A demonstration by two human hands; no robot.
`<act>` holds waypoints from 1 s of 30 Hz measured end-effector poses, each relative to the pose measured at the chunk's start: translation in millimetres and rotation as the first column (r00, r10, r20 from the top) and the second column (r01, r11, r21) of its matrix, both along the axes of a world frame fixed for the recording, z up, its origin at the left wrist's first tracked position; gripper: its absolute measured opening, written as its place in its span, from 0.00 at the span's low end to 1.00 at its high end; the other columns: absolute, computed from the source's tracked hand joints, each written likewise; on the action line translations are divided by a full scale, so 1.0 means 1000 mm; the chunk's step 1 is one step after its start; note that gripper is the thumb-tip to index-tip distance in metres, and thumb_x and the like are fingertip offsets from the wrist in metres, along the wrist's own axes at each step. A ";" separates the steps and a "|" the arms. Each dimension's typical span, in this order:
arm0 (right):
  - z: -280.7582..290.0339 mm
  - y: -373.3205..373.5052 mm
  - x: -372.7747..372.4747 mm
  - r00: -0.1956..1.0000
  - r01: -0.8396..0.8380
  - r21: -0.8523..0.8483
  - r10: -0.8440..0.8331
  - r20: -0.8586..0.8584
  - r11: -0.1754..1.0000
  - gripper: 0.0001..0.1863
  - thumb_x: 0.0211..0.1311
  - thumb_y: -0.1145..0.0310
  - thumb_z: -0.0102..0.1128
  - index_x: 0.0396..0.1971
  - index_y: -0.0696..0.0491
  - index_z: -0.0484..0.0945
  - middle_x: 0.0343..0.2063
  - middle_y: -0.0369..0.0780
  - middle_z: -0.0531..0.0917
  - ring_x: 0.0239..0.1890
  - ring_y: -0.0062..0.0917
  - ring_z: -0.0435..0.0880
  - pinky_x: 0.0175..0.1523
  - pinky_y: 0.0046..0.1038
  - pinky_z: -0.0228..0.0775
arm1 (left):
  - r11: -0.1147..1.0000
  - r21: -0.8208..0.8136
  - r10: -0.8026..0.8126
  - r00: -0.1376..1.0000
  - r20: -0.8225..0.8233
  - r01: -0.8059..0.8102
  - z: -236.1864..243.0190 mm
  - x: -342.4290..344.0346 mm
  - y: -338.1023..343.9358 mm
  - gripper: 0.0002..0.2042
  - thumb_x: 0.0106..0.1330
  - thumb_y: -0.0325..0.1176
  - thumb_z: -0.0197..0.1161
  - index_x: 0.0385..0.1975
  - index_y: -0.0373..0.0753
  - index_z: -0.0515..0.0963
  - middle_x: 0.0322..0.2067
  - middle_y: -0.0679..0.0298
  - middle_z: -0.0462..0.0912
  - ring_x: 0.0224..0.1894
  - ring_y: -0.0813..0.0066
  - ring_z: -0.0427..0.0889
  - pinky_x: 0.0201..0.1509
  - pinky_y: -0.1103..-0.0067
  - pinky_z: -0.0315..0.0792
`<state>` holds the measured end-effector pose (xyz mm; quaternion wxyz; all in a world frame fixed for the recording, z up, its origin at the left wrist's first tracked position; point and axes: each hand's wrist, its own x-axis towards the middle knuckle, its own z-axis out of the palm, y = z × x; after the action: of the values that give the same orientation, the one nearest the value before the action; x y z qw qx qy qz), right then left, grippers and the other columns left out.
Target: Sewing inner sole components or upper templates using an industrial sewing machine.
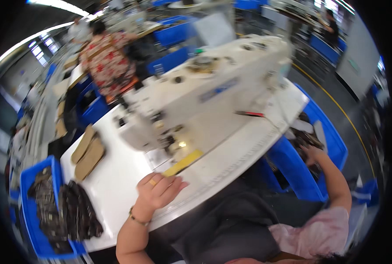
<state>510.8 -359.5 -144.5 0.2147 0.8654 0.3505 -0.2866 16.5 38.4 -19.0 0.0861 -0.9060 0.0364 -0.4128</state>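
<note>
Dark pieces [303, 141] lay right of the sewing machine [205, 86], by the right hand [313, 155], grip unclear; the left hand [160, 190], loosely spread, was farther.

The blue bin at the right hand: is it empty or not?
Not empty: dark pieces show inside the blue bin, where the right hand reaches.

Sewing machine [205, 83], white; flat strip [183, 162], yellow; right-hand bin [295, 170], blue; binned pieces [299, 143], mostly dark brown; insole-shaped pieces [89, 159], tan; co-worker's shirt [107, 63], red-on-beige floral.
</note>
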 end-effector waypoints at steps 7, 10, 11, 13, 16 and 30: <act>0.154 0.127 -0.112 0.955 -0.295 0.584 0.230 0.185 0.756 0.18 0.39 0.65 0.74 0.34 0.56 0.85 0.24 0.44 0.84 0.28 0.39 0.83 0.35 0.36 0.71 | 0.821 -0.208 0.519 0.847 -0.111 -0.531 0.006 -0.025 0.044 0.03 0.55 0.33 0.71 0.26 0.44 0.83 0.25 0.70 0.82 0.29 0.72 0.79 0.28 0.76 0.72; 0.154 0.192 -0.175 0.738 -0.578 0.755 0.592 0.323 0.310 0.16 0.43 0.67 0.72 0.35 0.54 0.83 0.19 0.41 0.78 0.22 0.37 0.78 0.32 0.37 0.70 | 0.550 -0.348 0.742 0.635 -0.216 -0.760 0.007 -0.065 0.087 0.03 0.60 0.32 0.66 0.30 0.43 0.85 0.30 0.65 0.84 0.33 0.62 0.81 0.35 0.69 0.75; 0.154 0.212 -0.192 0.633 -0.635 0.746 0.690 0.351 0.203 0.16 0.43 0.67 0.71 0.35 0.53 0.82 0.19 0.39 0.77 0.22 0.35 0.78 0.31 0.36 0.69 | 0.453 -0.333 0.785 0.547 -0.291 -0.827 0.003 -0.084 0.106 0.05 0.59 0.32 0.67 0.33 0.42 0.85 0.33 0.64 0.85 0.36 0.62 0.82 0.38 0.68 0.75; 0.144 0.246 -0.218 0.426 -0.690 0.724 0.813 0.397 0.008 0.15 0.45 0.67 0.69 0.36 0.50 0.81 0.19 0.34 0.75 0.21 0.29 0.77 0.28 0.33 0.69 | 0.345 -0.308 0.821 0.445 -0.359 -0.887 -0.005 -0.112 0.134 0.07 0.58 0.32 0.67 0.36 0.42 0.84 0.37 0.63 0.85 0.40 0.61 0.82 0.42 0.67 0.76; 0.128 0.291 -0.244 0.134 -0.704 0.665 0.872 0.471 -0.251 0.11 0.51 0.67 0.62 0.37 0.49 0.80 0.19 0.30 0.75 0.20 0.22 0.77 0.24 0.28 0.68 | 0.280 -0.255 0.853 0.362 -0.377 -0.925 -0.014 -0.135 0.155 0.19 0.54 0.34 0.72 0.47 0.41 0.81 0.50 0.60 0.81 0.54 0.59 0.76 0.54 0.66 0.73; 0.099 0.363 -0.305 -0.085 -0.399 0.752 0.838 0.539 -0.525 0.11 0.52 0.71 0.61 0.37 0.52 0.80 0.17 0.30 0.73 0.19 0.20 0.77 0.20 0.24 0.66 | 0.384 -0.455 0.805 0.532 -0.261 -0.803 -0.022 -0.159 0.172 0.07 0.58 0.29 0.69 0.34 0.38 0.86 0.38 0.62 0.86 0.42 0.61 0.82 0.47 0.71 0.75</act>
<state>206.3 3.3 -45.2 -0.2240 0.1817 0.9573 0.0218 -142.6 210.4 -41.2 0.0245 -0.7939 -0.5205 -0.3133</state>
